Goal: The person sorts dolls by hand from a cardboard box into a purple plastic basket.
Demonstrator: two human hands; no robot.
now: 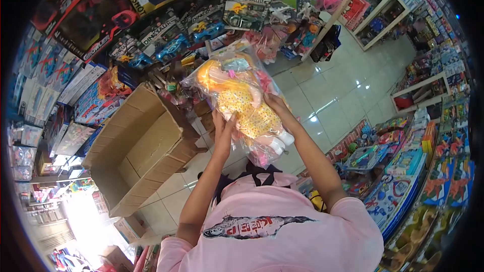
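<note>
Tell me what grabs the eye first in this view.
A bagged doll in a yellow dress fills the centre, held up between the left hand and right hand. Left of it gapes an open cardboard box. Boxed toys crowd the shelves behind, above a glossy tiled floor.

Pale glossy floor tiles [348, 90] reflected overhead light, while boxed toys [151, 35] crowded the shelves, a white shelf unit [383, 15] stood behind, and an open cardboard box [141, 146] sat nearby.

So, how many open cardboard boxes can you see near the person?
1. The big open cardboard box stands on the floor, left of the hands holding the bagged doll. Smaller ones may be hidden lower left.
</note>
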